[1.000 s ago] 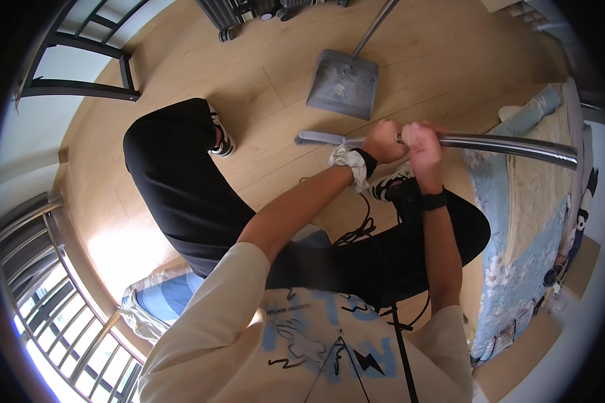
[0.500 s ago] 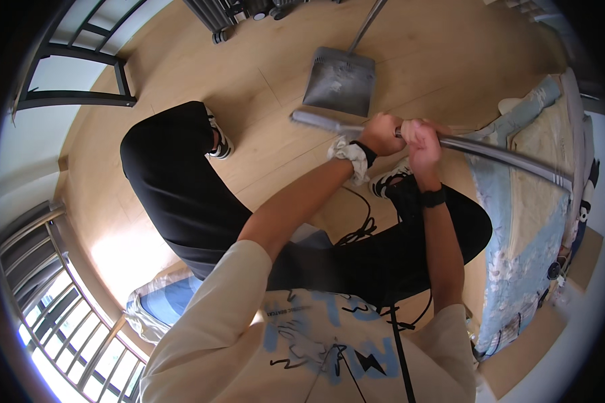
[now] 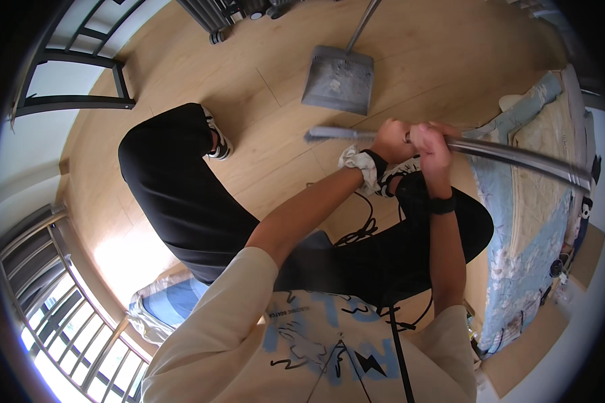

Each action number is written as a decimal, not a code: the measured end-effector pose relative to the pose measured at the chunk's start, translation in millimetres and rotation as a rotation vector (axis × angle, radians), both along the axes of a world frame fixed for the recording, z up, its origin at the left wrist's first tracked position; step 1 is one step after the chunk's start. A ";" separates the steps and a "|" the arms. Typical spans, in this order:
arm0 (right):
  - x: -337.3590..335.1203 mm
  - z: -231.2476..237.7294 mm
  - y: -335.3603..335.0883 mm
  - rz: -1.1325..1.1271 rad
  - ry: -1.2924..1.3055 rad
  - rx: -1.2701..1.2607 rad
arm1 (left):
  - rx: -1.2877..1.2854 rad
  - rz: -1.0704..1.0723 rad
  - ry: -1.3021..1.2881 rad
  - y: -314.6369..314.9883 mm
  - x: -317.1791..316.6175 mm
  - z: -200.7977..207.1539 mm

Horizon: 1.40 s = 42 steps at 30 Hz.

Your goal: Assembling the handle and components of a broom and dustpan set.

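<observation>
Both my hands are closed around a broom (image 3: 517, 156) with a shiny metal handle. My left hand (image 3: 390, 139), with a white scrunchie and a dark band at its wrist, grips it close to the grey brush head. Just to its right, my right hand (image 3: 431, 144), wearing a black wristband, wraps the handle. The brush head points left above the wood floor, though I cannot tell whether its bristles touch. A grey dustpan (image 3: 339, 79) with a long handle lies beyond the brush, apart from it, with some light debris or dust inside.
On the right is a low bed (image 3: 497, 248) with pale blue floral bedding, under the broom handle. A black metal frame (image 3: 81, 102) stands at the far left, dark wheeled luggage (image 3: 212, 20) at the back. Black cables (image 3: 359, 232) lie between my bent legs.
Both hands and the broom have shifted right. The brush head has also come slightly nearer to me, widening its gap from the dustpan, which stays in place.
</observation>
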State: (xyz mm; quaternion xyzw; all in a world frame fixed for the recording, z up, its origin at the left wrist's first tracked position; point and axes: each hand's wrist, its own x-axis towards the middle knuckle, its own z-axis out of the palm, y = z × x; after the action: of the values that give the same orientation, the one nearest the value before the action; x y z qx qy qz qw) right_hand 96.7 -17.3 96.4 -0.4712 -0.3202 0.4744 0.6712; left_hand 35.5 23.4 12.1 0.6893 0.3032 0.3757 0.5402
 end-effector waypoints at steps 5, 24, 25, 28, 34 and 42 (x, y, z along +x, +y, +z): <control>19.0 37.2 -11.0 0.068 -0.141 0.088 | 0.103 0.011 -0.062 -9.9 15.4 33.6; -49.8 49.3 -18.2 0.703 -0.829 0.445 | 0.261 0.140 -0.034 -37.0 -69.7 37.3; -52.7 49.7 -20.1 0.652 -0.873 0.455 | 0.325 0.213 -0.195 -37.3 -69.6 37.2; -54.1 47.0 -23.5 0.590 -0.850 0.510 | 0.200 0.136 -0.083 -29.4 -63.8 37.6; -48.9 57.5 -21.0 0.539 -0.857 0.529 | 0.078 0.104 0.016 -25.3 -56.8 43.3; -28.5 37.3 -14.6 0.569 -0.796 0.364 | 0.154 -0.138 0.121 -20.4 -49.7 23.1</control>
State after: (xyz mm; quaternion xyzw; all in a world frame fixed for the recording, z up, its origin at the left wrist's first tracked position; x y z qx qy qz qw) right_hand 68.2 -31.9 133.7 -0.3851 -0.7432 0.3587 0.4133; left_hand -14.2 3.0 35.2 0.7693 0.2573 0.3176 0.4910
